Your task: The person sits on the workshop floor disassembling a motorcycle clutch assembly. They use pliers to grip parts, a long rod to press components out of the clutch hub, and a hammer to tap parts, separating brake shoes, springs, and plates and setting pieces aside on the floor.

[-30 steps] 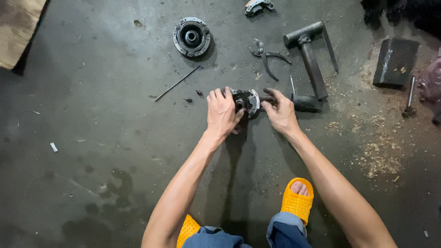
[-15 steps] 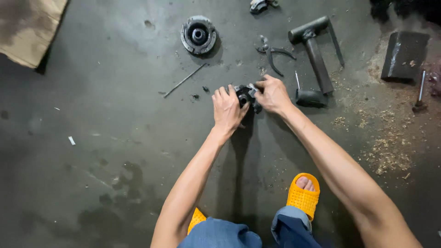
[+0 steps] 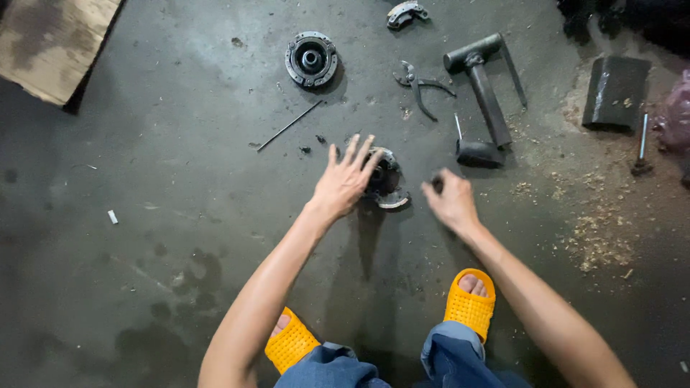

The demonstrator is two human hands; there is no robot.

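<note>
Nearest: two orange perforated sandals (image 3: 471,307) and blue trouser cuffs (image 3: 456,352), cut off by the near edge. Both bare forearms reached out over the floor.

Left hand (image 3: 345,183): fingers (image 3: 353,149) spread wide and straight, palm down, laid on the left side of a small dark round metal assembly (image 3: 384,181). It was pressing or resting there, not gripping. The assembly sat on the floor at mid-scene, between the two hands; the hand hid part of it, and a pale curved piece (image 3: 394,203) showed at its near edge.

Right hand (image 3: 451,201): blurred, fingers curled loosely inward, just right of the assembly and apart from it. A small dark shape showed at the fingertips; could not tell whether it was held.

Farther out: a thin metal rod (image 3: 290,126) lying to the left. A black long-handled tool (image 3: 480,97) with a heavy foot lay to the right, a pair of pliers (image 3: 417,85) just left of it. A round hub-like part (image 3: 311,58) sat far left of those. A small curved metal piece (image 3: 406,13) lay at the far edge. A dark block (image 3: 615,92) and a screwdriver (image 3: 640,147) lay far right.

Surface: dark stained concrete floor (image 3: 144,215), sawdust (image 3: 596,230) scattered on the right, worn wooden board (image 3: 54,39) at the far left corner, partly out of view.
</note>
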